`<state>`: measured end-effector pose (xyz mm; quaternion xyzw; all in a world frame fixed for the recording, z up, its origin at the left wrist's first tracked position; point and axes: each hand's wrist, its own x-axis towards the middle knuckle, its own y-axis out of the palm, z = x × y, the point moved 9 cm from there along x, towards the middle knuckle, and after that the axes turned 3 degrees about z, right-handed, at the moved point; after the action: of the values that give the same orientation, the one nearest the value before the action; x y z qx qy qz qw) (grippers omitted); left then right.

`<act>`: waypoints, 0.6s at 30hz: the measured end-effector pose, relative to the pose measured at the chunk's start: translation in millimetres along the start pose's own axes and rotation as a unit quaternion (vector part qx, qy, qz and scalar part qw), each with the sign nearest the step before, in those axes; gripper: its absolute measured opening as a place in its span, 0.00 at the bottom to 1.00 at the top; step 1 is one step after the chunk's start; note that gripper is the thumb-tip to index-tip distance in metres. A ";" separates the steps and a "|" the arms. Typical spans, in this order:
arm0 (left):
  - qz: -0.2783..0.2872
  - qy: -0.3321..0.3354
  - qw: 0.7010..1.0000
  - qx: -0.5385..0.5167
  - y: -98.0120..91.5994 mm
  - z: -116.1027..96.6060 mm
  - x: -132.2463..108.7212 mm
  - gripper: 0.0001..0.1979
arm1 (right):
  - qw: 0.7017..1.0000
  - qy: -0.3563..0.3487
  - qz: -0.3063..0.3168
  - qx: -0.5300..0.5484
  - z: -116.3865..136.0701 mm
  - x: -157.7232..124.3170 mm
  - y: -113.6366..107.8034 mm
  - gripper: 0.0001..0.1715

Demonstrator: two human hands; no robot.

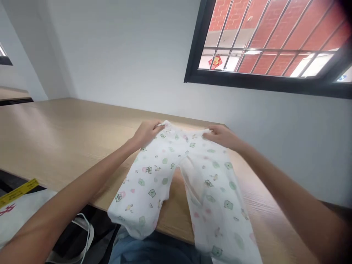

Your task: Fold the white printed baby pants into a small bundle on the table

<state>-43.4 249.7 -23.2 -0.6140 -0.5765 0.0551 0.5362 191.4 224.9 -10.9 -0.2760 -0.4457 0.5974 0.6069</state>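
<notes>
A pair of white pants [165, 161] printed with small green and pink cartoon figures hangs spread out in front of me, above the wooden table. Gripping one upper corner at the waist is my left hand [148, 132], thumb over the cloth. My right hand [220, 135] pinches the other upper corner, so the waist edge sags slightly between them. Both legs drape toward me, past the table's front edge, with a gap between them. The right leg shows a fold near the crotch, and its bottom end leaves the view.
The wooden table [55, 135] runs along a white wall [123, 55]. A dark-framed barred window [264, 82] is at upper right. At lower left, a white bag [27, 209] with red marks and a yellow strip [19, 192] sit below the table's edge. My lap [154, 247] is under the legs.
</notes>
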 end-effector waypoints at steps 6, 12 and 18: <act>0.104 -0.084 0.991 0.009 86.5 65.6 24.8 0.11 | 0.999 0.035 0.035 -0.003 -63.1 63.3 86.0 0.11; 0.121 -0.134 0.983 -0.031 117.8 86.3 32.3 0.14 | 0.998 0.053 0.017 -0.036 -83.8 80.7 106.5 0.06; 0.067 -0.129 0.983 -0.110 85.4 81.3 12.3 0.12 | 0.996 -0.038 -0.030 -0.072 -37.9 52.6 94.9 0.18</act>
<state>-39.7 328.0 -112.1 -0.6946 -0.6009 0.1058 0.3812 173.2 296.1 -99.2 -0.2824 -0.5180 0.5552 0.5863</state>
